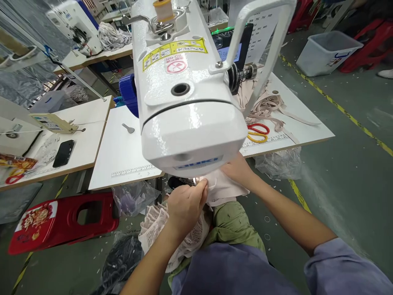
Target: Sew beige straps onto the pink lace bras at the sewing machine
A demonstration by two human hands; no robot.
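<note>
My left hand [188, 203] is closed, thumb pressed against the fingers, on the edge of a pale pink fabric piece [225, 186] below the head of a white sewing machine [193, 135]. On the far right side of that fabric, my right hand [238, 170] grips it, its fingertips partly hidden by the machine head. The needle area is also out of sight behind the head. A bunch of pale pink lace garments [156, 227] lies across my lap, under my left forearm.
Red-and-yellow-handled scissors [258, 133] and pale fabric straps [270, 104] lie on the table's right side. A small grey metal tool [128, 128] rests at left. A phone [64, 153] sits on the neighbouring table, with a red stool [67, 221] below. Plastic bags [135, 198] hang under the edge.
</note>
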